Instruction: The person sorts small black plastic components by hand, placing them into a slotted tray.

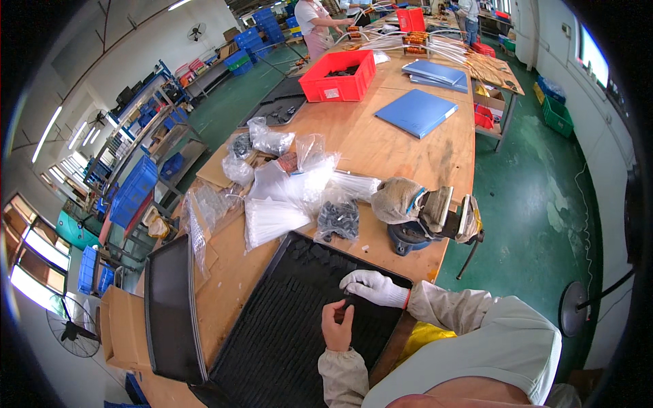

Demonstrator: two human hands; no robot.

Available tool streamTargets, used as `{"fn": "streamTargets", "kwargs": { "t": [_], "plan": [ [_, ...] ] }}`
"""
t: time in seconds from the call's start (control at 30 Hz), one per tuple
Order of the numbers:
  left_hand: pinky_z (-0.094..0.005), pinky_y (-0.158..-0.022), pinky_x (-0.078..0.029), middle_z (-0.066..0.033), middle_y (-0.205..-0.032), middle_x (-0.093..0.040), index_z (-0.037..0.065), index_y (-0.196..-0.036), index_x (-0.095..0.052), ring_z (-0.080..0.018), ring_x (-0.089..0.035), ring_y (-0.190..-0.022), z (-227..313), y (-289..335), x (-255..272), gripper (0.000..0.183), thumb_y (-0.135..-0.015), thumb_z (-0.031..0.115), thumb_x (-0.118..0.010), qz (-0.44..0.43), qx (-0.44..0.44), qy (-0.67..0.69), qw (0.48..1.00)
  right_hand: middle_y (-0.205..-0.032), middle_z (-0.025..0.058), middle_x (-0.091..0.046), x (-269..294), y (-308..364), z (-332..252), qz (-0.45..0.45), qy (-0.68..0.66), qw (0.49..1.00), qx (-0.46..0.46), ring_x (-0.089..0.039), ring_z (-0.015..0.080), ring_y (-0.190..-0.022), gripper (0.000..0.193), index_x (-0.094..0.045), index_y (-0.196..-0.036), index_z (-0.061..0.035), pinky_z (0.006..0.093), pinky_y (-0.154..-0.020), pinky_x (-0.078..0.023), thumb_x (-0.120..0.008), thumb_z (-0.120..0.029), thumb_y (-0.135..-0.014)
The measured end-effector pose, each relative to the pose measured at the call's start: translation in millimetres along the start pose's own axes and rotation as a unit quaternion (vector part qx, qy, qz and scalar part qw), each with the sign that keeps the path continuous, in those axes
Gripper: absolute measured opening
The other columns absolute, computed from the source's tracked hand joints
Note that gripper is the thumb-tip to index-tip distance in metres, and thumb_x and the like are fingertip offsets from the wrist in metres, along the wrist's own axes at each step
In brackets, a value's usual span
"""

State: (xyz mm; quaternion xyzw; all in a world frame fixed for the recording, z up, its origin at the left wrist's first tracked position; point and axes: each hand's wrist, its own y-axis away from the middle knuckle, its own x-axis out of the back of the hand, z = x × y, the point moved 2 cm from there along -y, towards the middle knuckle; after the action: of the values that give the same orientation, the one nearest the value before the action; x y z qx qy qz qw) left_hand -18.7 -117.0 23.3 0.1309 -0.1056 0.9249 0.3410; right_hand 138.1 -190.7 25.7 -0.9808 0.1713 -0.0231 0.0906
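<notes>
My left hand [337, 328] is bare, its thumb and fingers pinched around a small black piece [345, 307] whose exact shape I cannot make out. Just beyond it, my right hand [377, 288] wears a white knit glove. Its fingers are bent together with the tips close to the left hand's; what they grip, if anything, is hidden. Both hands are over a large black tray [401, 277] on the wooden table. Rows of small black parts [286, 326] cover much of the tray, and a loose heap of black pieces [316, 257] lies at its far end.
A bench vise [435, 214] partly wrapped in cloth stands right of the tray. Beyond lie white cable ties [272, 221], a bag of black parts [338, 221], blue folders [416, 112] and a red bin [338, 76]. Another black tray [170, 313] leans at left. People work farther back.
</notes>
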Motion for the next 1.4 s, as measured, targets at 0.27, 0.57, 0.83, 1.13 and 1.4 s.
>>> {"fn": "streamTargets", "kwargs": {
  "t": [0.27,0.57,0.83,1.13,1.4],
  "plan": [
    [-0.0265,-0.071,-0.046,-0.0045,-0.093,-0.059,0.001,-0.103,-0.062,-0.0125,-0.057,-0.077,-10,1,-6,0.021,-0.087,0.013,-0.069,0.036,0.011,0.081,0.996,-0.099,0.0043,-0.063,2,0,6,0.044,-0.053,0.998,-0.009,-0.059,0.011,-0.094,0.019,-0.06,-0.11,-0.0026,0.0267,-0.085,-0.048,-0.051,-0.013,-0.098],
    [-0.0264,-0.072,-0.046,-0.0041,-0.092,-0.059,0.001,-0.102,-0.062,-0.0123,-0.057,-0.079,-11,0,-1,0.021,-0.087,0.015,-0.069,0.034,0.036,0.052,0.997,-0.1,0.0036,-0.063,-2,-2,14,-0.025,-0.043,0.998,-0.027,-0.058,0.0104,-0.096,0.019,-0.06,-0.109,-0.0023,0.0269,-0.087,-0.047,-0.052,-0.014,-0.098],
    [-0.0263,-0.072,-0.046,-0.0043,-0.09,-0.061,0.0,-0.103,-0.062,-0.012,-0.057,-0.079,-17,-1,0,0.024,-0.087,0.017,-0.069,0.003,0.063,0.074,0.995,-0.096,0.0072,-0.064,-4,0,12,0.005,0.133,0.989,0.071,-0.06,0.0142,-0.089,0.019,-0.061,-0.106,-0.0043,0.0289,-0.082,-0.049,-0.056,-0.018,-0.095],
    [-0.0225,-0.073,-0.046,-0.0029,-0.09,-0.062,-0.002,-0.103,-0.061,-0.0088,-0.056,-0.079,-1,1,1,0.022,-0.088,0.013,-0.068,0.036,0.077,0.131,0.988,-0.099,0.0079,-0.064,-2,0,6,-0.006,0.07,0.997,0.042,-0.062,0.0175,-0.096,0.015,-0.062,-0.104,-0.0032,0.0303,-0.085,-0.05,-0.062,-0.011,-0.091],
    [-0.0218,-0.073,-0.045,-0.002,-0.089,-0.061,-0.002,-0.102,-0.061,-0.0082,-0.056,-0.079,-4,3,2,0.023,-0.088,0.015,-0.069,0.04,0.092,0.155,0.983,-0.1,0.0088,-0.064,-4,0,6,-0.03,0.119,0.986,0.113,-0.063,0.0209,-0.096,0.016,-0.063,-0.101,-0.0043,0.0314,-0.084,-0.05,-0.067,-0.01,-0.087]
  ]
}}
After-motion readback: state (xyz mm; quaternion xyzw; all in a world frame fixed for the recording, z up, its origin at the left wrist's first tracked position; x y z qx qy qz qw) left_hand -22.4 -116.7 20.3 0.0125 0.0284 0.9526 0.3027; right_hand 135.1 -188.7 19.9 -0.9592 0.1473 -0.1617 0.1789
